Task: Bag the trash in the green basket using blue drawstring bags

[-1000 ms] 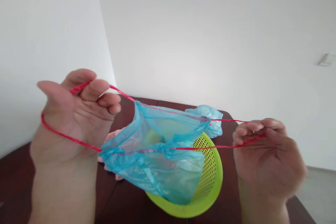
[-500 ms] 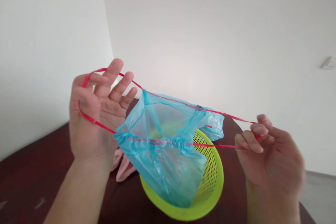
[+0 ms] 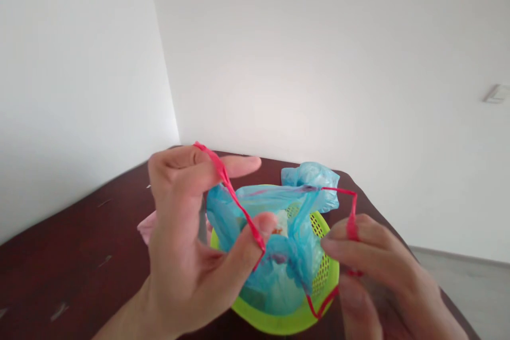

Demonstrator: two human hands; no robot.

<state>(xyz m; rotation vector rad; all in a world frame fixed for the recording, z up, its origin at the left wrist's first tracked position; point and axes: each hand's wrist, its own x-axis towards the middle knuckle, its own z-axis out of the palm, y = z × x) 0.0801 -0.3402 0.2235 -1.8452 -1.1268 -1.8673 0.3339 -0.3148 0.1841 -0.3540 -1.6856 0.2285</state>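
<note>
A translucent blue drawstring bag (image 3: 279, 297) sags inside a yellow-green perforated basket (image 3: 274, 324), its mouth gathered and partly open. Across the thumb and fingers of my left hand (image 3: 183, 234) runs one red drawstring loop (image 3: 229, 186); the thumb and index finger are spread apart inside it, left of the bag. My right hand (image 3: 382, 265), at the basket's right side, has the other red loop (image 3: 353, 228) hooked round its curled fingers, and that loop hangs slack. Something pale with an orange-red mark shows through the bag's mouth, too unclear to name.
On the dark red-brown table (image 3: 99, 255), a bunched light-blue plastic bag (image 3: 314, 180) lies behind the basket. Pink cloth (image 3: 147, 228) is partly hidden behind my left hand. White walls stand close behind the table, with a switch (image 3: 496, 94) at the right.
Both hands have come down and closer together. The drawstring, taut before, is now slack on the right, and the bag has sunk into the basket. My left hand has turned, its fingers pointing right.
</note>
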